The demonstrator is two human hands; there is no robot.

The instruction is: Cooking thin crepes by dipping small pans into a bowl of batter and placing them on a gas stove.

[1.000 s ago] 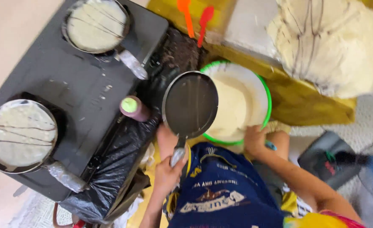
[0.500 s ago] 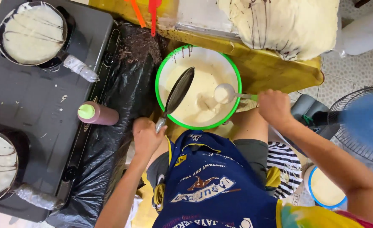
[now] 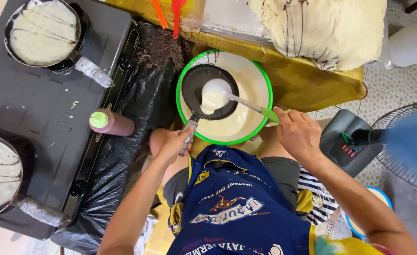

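The green-rimmed bowl of pale batter is the landmark here: directly above it the left hand has its grip clenched around the handle of a small black pan, which hangs level over the batter, and the right hand has its grip closed on the green handle of a ladle whose white cup sits inside the pan, loaded with batter. The main risk, as I judge it, is spillage: if the ladle tips too fast or the pan drifts off level, batter could run over the pan's edge; inside the bowl's rim that costs nothing, but toward the bowl's left it would land on the black plastic sheet. The pan is carried by one hand at the handle's end, so a slack wrist could dip its far lip into the batter. To the left of the bowl a pink squeeze bottle with a green cap lies on its side by the stove; a swinging elbow could knock it rolling. Farther left, two pans with streaked crepes sit on the burners unattended and could scorch. To the bowl's right a fan spins close to the right forearm, a hazard for a careless reach.
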